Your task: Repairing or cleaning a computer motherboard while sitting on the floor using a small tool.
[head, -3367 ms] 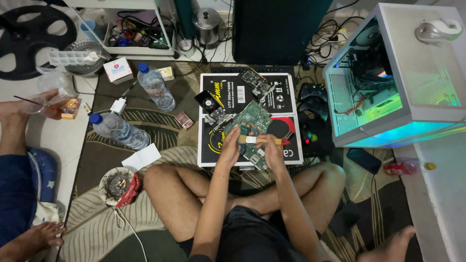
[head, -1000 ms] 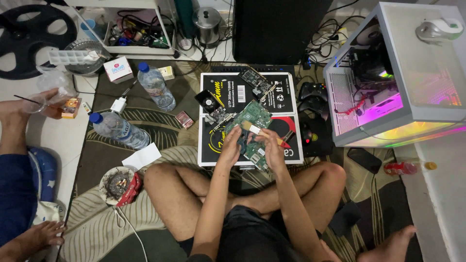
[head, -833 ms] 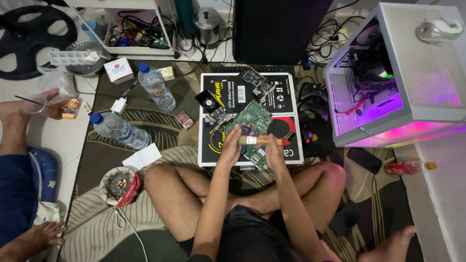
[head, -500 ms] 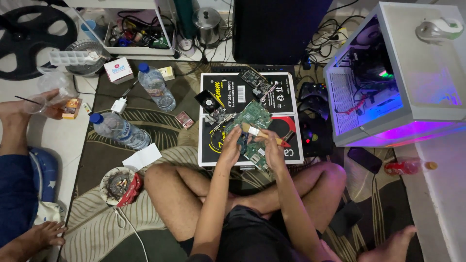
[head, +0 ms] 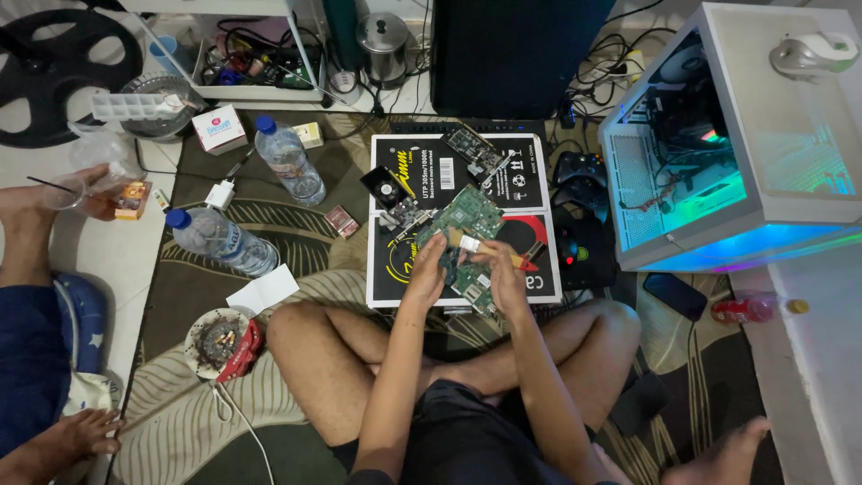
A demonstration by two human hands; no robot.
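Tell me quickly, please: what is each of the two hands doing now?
Left hand: closed on the edge of the green circuit board.
Right hand: closed on a small brush held over the board.

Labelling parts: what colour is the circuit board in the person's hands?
Green circuit board, seen in the head view, held by left hand and right hand.

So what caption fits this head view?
Seated cross-legged, left hand steadies a green circuit board while right hand brushes it.
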